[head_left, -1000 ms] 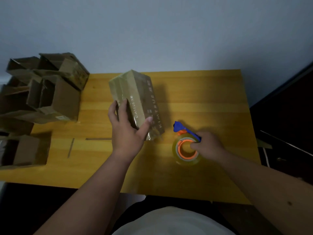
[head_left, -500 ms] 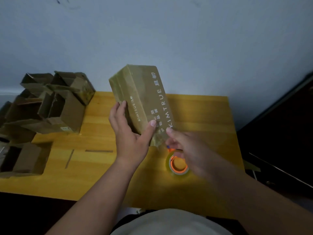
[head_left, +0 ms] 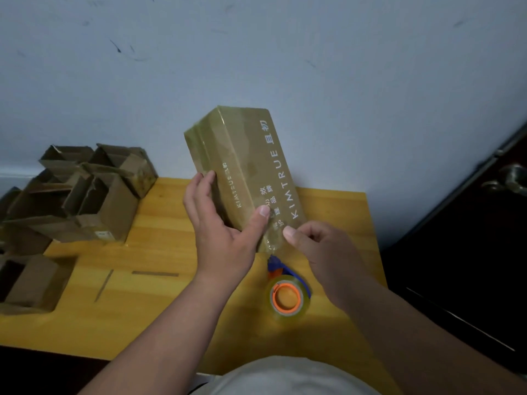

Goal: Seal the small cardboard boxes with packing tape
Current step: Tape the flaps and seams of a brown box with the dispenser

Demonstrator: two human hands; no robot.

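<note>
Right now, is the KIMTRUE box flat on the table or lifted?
Lifted, tilted: left hand grips the KIMTRUE box above the table.

A yellow wooden table (head_left: 159, 309) fills the lower middle of the frame, with two thin dark strips (head_left: 155, 273) lying on it left of centre. Behind it, a pale blue wall (head_left: 256, 52) with small dark scuffs covers the top. At the right edge stands a dark door (head_left: 470, 252) with a metal handle (head_left: 510, 181). A light garment (head_left: 285, 377) shows at the bottom centre.
</note>
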